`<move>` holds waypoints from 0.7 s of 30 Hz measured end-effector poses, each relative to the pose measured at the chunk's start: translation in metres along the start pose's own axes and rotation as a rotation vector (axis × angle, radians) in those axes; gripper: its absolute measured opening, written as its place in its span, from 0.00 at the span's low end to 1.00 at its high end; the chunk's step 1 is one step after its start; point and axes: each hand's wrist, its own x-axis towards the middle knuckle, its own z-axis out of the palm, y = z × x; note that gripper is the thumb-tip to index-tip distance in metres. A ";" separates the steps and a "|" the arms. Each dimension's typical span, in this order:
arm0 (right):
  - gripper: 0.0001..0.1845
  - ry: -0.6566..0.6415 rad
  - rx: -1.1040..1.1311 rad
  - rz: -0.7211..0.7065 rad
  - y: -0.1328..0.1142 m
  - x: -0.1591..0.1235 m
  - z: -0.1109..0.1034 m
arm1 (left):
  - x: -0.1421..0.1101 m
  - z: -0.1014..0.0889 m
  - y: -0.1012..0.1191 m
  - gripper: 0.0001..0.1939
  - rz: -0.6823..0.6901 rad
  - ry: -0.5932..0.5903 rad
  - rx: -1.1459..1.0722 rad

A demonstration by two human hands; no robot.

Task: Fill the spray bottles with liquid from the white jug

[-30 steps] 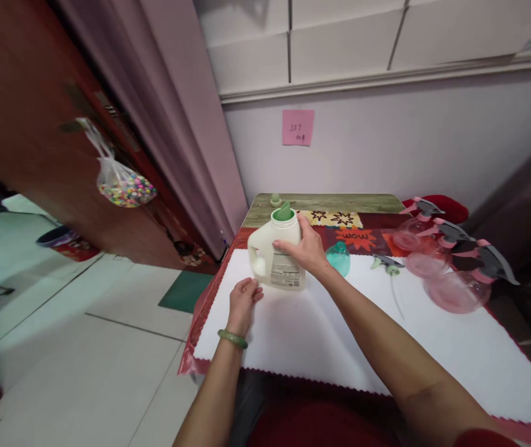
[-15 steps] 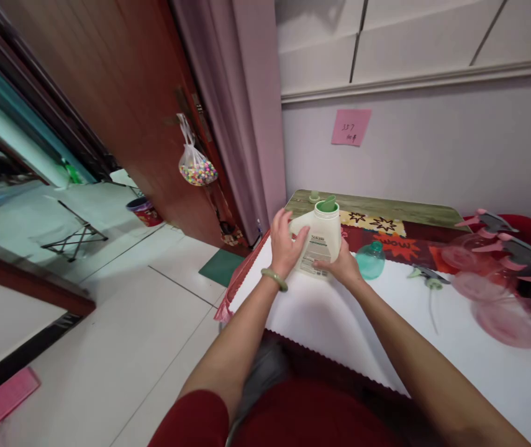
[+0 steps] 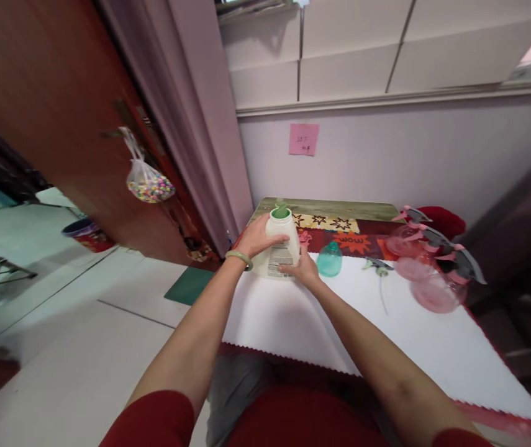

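Note:
A white detergent jug (image 3: 285, 238) with a green pour spout (image 3: 282, 211) in its uncapped mouth stands upright near the table's left end. My left hand (image 3: 259, 237) is closed around its upper left side, thumb across the front; the jug's handle is hidden behind it. Low on the right side, my right hand (image 3: 303, 268) grips the jug, with a finger across the printed label. To the right of that hand is a teal bottle (image 3: 329, 261) without a spray head. Farther right lies a loose spray trigger (image 3: 377, 266) with its thin tube towards me.
Several pink spray bottles (image 3: 437, 295) with grey-and-pink triggers stand at the table's right. A white cloth (image 3: 284, 316) covers the front of the table. Behind are a wooden board (image 3: 340, 208) and a wall with a pink note (image 3: 304, 139). A bag of colourful beads (image 3: 150, 183) hangs on the door.
My view has swung to the right. My left hand, fingers raised beside the jug before, now closes around its upper side. My right hand keeps its hold low on the jug.

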 end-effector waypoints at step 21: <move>0.14 0.335 -0.424 0.254 0.139 -0.036 -0.226 | 0.004 0.033 -0.028 0.38 -0.111 0.376 0.277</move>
